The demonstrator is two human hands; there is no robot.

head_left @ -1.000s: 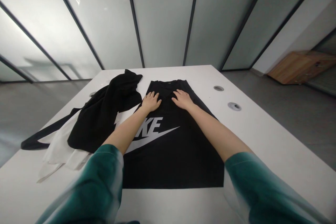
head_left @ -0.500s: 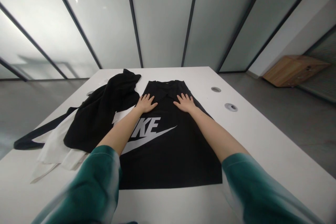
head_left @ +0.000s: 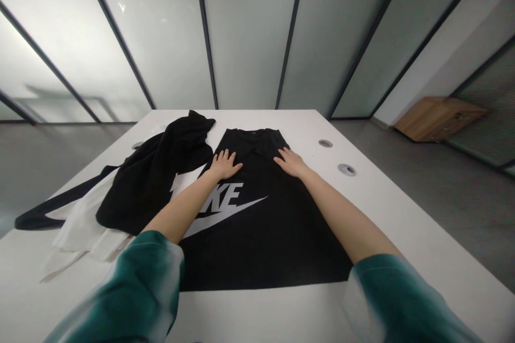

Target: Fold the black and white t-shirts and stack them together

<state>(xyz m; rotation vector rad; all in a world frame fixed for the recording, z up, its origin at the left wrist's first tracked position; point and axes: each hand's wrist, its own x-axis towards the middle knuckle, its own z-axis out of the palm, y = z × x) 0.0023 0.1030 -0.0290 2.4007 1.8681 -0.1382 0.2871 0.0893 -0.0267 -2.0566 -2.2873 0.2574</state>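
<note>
In the lower middle of the frame, a black shirt [head_left: 273, 249] lies on a white table [head_left: 390, 220], a person's left hand [head_left: 223, 165] and right hand [head_left: 290, 162] resting flat across its upper part, fingers spread, gripping nothing, where light, even outward pressure would probably smooth it best.

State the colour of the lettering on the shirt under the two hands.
The lettering is light grey, on a black shirt; the head view shows it.

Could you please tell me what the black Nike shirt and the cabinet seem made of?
Black Nike shirt: matte fabric, perhaps cotton, since it creases softly without shine. Cabinet: wood or wood-look laminate, showing brown grain; perhaps satin, though blurred.
</note>
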